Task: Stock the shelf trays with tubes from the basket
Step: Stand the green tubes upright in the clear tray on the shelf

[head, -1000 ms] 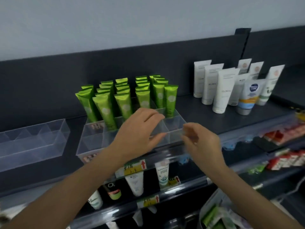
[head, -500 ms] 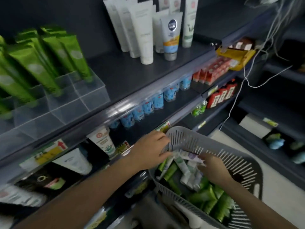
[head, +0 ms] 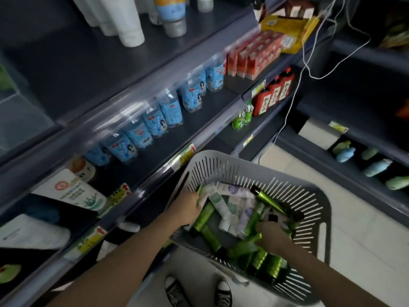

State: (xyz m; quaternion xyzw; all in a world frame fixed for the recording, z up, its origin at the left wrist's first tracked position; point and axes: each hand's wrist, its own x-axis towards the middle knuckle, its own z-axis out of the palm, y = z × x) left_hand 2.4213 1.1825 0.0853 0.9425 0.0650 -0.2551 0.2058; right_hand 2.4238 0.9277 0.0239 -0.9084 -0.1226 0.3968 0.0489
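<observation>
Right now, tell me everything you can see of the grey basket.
The grey basket looks like plastic, with rounded corners, a smooth rim and walls cut by narrow vertical slots. It sits upright and open-topped, close against the lower shelves. Green tubes and white tubes lie jumbled inside. The left hand reaches in at its left side; the right hand is among the green ones.

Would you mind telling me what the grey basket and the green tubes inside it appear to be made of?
The basket looks like moulded grey plastic with a matte finish, judging by its thin slotted walls and rounded rim. The green tubes seem to be soft plastic with a glossy, slightly metallic sheen: bright highlights run along them, and some have dark caps.
</observation>
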